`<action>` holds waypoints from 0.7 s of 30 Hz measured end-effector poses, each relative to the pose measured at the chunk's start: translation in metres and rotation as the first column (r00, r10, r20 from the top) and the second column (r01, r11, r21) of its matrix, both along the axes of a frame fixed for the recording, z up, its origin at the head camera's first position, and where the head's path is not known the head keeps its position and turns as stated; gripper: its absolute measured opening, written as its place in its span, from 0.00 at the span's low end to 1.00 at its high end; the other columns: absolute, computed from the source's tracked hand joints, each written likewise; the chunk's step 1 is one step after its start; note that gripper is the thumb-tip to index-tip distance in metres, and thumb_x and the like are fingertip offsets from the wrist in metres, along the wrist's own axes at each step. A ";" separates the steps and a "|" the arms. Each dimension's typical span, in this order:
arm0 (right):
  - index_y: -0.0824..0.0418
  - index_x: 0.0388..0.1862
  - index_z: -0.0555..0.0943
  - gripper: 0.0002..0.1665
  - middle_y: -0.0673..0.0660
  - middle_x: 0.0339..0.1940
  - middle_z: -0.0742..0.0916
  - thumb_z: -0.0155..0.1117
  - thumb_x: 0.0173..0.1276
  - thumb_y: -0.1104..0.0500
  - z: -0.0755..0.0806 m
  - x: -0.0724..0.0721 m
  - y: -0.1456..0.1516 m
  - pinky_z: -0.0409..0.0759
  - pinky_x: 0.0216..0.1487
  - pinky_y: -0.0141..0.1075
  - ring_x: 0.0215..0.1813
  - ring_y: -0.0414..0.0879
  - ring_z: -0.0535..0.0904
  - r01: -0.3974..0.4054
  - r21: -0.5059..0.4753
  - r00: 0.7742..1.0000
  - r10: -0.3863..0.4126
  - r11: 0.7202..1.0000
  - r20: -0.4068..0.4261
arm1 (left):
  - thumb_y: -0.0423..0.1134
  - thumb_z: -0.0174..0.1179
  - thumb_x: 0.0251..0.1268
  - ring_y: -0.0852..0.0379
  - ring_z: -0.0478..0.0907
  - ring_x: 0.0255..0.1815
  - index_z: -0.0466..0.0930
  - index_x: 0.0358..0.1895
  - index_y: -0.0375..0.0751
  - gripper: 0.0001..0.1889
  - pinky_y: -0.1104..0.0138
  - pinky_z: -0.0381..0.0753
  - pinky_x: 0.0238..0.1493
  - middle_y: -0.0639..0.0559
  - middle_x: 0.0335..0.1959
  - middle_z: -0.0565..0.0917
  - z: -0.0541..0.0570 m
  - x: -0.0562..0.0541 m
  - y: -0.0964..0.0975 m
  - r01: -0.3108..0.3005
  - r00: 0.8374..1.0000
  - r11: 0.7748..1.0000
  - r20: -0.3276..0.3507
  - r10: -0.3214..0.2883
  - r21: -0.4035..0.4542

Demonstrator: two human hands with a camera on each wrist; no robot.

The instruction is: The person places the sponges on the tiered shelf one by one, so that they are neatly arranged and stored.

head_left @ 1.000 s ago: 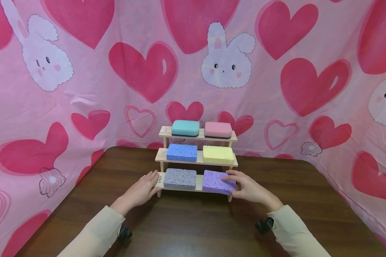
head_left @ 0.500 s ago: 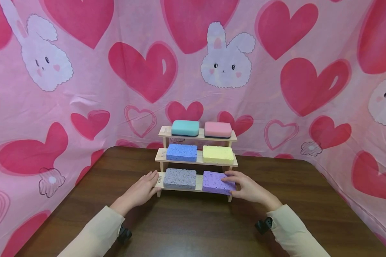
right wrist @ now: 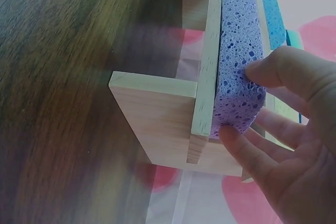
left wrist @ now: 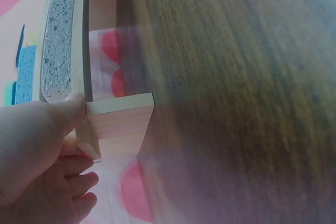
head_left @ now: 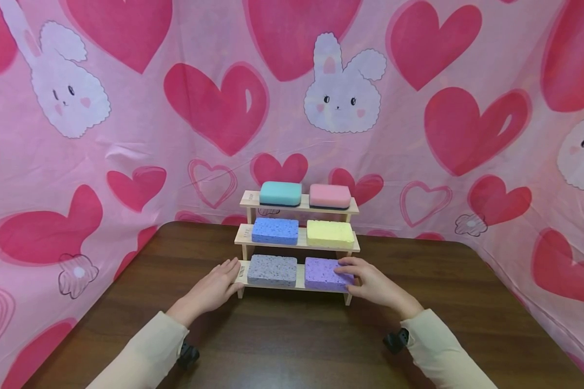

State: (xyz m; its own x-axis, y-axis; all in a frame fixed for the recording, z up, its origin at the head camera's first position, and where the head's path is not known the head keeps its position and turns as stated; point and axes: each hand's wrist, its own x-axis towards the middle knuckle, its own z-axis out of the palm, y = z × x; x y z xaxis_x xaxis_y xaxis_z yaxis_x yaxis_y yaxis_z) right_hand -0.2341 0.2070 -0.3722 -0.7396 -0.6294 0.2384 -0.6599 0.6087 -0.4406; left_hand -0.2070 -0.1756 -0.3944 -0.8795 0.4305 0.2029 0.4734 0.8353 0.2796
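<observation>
A three-tier wooden shelf rack (head_left: 299, 283) stands on the table, two sponges on each tier. My left hand (head_left: 213, 286) grips the left end of its lowest tier, thumb at the front edge beside the grey sponge (head_left: 272, 271). In the left wrist view that thumb (left wrist: 73, 108) presses by the board's corner, the other fingers curled near its end. At the right end of the same tier my right hand (head_left: 372, 283) holds the purple sponge (head_left: 321, 273), which lies on the board. The right wrist view shows digits touching the purple sponge's face and end.
A blue sponge (head_left: 274, 231) and a yellow sponge (head_left: 330, 233) lie on the middle tier. On top are a teal sponge (head_left: 280, 193) and a pink sponge (head_left: 330, 195). A pink heart-print cloth (head_left: 282, 140) hangs behind the dark wooden table (head_left: 282, 340).
The purple sponge has shifted slightly left and back on the lowest tier, my right hand moving with it. My left hand and the rack stay in place.
</observation>
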 end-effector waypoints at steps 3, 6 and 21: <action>0.62 0.53 0.79 0.23 0.63 0.59 0.74 0.67 0.55 0.66 0.000 0.000 -0.001 0.71 0.54 0.52 0.60 0.62 0.67 0.003 0.000 1.000 -0.003 1.000 0.001 | 0.40 0.57 0.64 0.33 0.58 0.64 0.64 0.60 0.20 0.29 0.47 0.56 0.63 0.28 0.62 0.64 0.000 0.000 0.000 0.004 1.000 1.000 -0.014 -0.004 -0.008; 0.62 0.53 0.79 0.23 0.63 0.59 0.74 0.67 0.55 0.66 0.000 0.000 -0.001 0.71 0.55 0.53 0.60 0.62 0.67 0.006 -0.006 1.000 -0.006 1.000 0.008 | 0.41 0.57 0.64 0.32 0.58 0.63 0.64 0.60 0.20 0.29 0.47 0.57 0.62 0.27 0.62 0.64 0.000 0.001 0.000 0.010 1.000 1.000 -0.024 -0.010 0.000; 0.64 0.53 0.79 0.22 0.63 0.56 0.76 0.67 0.58 0.62 0.015 0.006 0.013 0.69 0.56 0.55 0.59 0.60 0.69 0.067 -0.054 0.994 -0.071 0.996 -0.078 | 0.44 0.56 0.64 0.34 0.55 0.66 0.63 0.62 0.23 0.31 0.46 0.54 0.63 0.29 0.64 0.62 0.016 0.000 -0.014 -0.032 0.999 0.999 0.015 0.032 -0.027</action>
